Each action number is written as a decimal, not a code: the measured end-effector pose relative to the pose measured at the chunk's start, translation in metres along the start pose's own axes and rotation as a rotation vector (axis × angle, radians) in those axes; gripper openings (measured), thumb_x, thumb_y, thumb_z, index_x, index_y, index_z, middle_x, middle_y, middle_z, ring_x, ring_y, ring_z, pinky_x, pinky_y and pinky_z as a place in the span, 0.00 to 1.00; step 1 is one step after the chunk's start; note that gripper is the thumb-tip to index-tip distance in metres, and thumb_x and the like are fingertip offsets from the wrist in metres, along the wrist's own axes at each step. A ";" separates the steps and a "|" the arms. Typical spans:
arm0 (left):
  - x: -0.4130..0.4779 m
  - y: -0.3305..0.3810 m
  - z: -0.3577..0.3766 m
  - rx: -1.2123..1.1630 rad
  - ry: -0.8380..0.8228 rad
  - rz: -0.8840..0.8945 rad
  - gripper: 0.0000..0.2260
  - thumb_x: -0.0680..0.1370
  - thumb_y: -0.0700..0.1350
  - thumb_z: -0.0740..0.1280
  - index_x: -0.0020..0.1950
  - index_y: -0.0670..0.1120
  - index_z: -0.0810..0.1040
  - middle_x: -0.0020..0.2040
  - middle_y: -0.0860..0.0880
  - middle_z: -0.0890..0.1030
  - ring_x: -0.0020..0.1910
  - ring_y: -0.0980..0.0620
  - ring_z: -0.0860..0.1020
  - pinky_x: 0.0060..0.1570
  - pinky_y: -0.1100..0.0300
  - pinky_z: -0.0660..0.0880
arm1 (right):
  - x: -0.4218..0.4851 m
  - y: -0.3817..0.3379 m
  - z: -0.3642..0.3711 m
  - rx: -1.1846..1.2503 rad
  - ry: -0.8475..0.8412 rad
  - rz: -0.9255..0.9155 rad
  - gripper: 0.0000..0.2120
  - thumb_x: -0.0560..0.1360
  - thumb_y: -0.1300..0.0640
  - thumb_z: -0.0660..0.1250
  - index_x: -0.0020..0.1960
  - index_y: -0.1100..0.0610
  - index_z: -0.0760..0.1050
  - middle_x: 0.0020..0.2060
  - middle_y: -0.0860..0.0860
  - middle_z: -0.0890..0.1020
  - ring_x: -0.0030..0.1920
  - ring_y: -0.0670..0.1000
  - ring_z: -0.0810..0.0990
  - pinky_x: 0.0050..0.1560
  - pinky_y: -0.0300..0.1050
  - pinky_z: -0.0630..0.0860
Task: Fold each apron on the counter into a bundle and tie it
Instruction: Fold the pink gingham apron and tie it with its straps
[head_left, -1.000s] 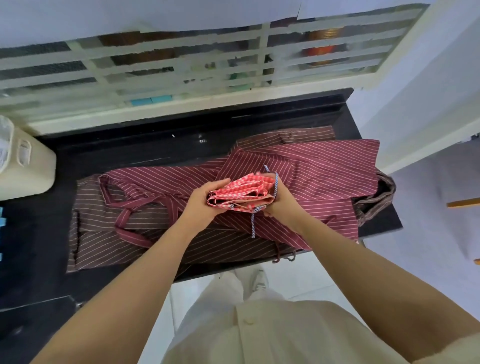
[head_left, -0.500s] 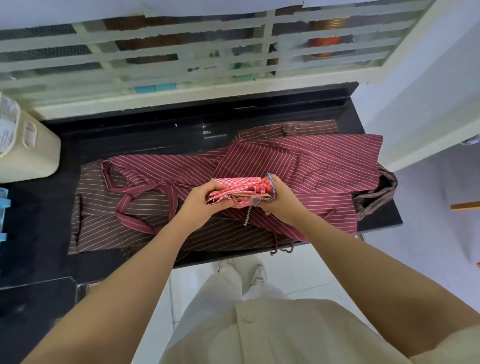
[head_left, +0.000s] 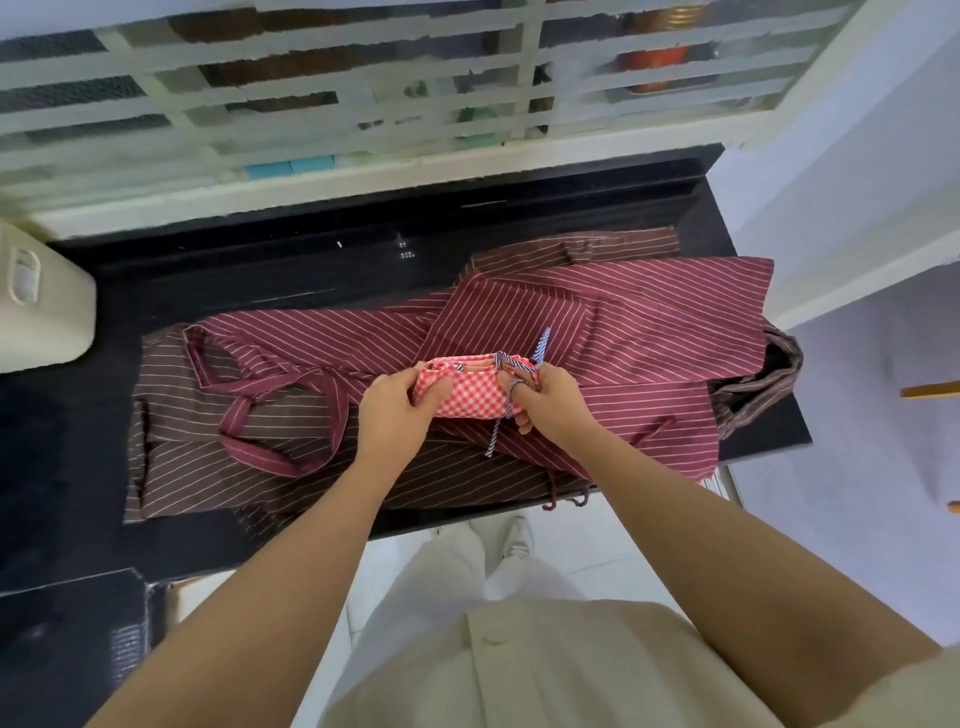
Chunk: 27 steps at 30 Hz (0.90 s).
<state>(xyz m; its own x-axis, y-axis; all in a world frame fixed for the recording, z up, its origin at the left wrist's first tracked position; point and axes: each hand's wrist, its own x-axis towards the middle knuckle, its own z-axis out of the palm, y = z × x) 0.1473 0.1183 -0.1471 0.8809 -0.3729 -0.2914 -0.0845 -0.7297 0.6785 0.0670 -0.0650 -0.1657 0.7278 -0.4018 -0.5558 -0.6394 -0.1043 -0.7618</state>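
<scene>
1. Left hand (head_left: 397, 410) grips the left end of the red-checked bundle (head_left: 470, 392), thumb on its near face.
2. Right hand (head_left: 553, 402) grips the right end; blue-white cord (head_left: 493, 439) wraps the bundle there and loops over one finger.
3. One cord end sticks up, one hangs down.
4. Underneath: maroon striped apron (head_left: 623, 312) over brown striped apron (head_left: 171, 405) on black counter (head_left: 260, 270).

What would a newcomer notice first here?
The red checked bundle at the centre, gripped by the left hand and the right hand, which holds a striped cord looped over it. Underneath, a maroon apron and a brown apron lie spread on the black counter.
</scene>
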 end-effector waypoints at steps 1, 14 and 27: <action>0.003 0.001 0.003 -0.020 -0.003 -0.046 0.18 0.77 0.58 0.66 0.52 0.43 0.82 0.44 0.49 0.83 0.45 0.52 0.80 0.48 0.54 0.79 | 0.000 0.000 0.001 -0.010 0.007 0.007 0.16 0.78 0.52 0.68 0.52 0.66 0.74 0.35 0.55 0.80 0.28 0.48 0.78 0.29 0.41 0.79; 0.015 0.011 0.016 0.082 0.117 -0.255 0.24 0.75 0.54 0.71 0.65 0.44 0.71 0.62 0.43 0.71 0.59 0.47 0.72 0.55 0.57 0.70 | 0.010 -0.013 0.014 -0.174 0.188 0.091 0.13 0.74 0.52 0.70 0.49 0.58 0.70 0.44 0.53 0.74 0.43 0.51 0.75 0.41 0.46 0.75; 0.007 0.009 0.003 -0.044 0.054 -0.208 0.22 0.75 0.51 0.72 0.65 0.44 0.72 0.65 0.43 0.69 0.57 0.49 0.75 0.55 0.58 0.72 | 0.001 -0.014 0.005 0.062 0.050 0.139 0.12 0.77 0.58 0.67 0.58 0.61 0.73 0.49 0.54 0.80 0.49 0.53 0.80 0.50 0.48 0.79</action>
<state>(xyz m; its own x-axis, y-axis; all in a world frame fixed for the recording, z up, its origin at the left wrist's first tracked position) 0.1516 0.1076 -0.1451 0.9012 -0.1849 -0.3920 0.1207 -0.7616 0.6367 0.0778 -0.0591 -0.1570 0.6188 -0.4533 -0.6416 -0.7156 0.0117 -0.6984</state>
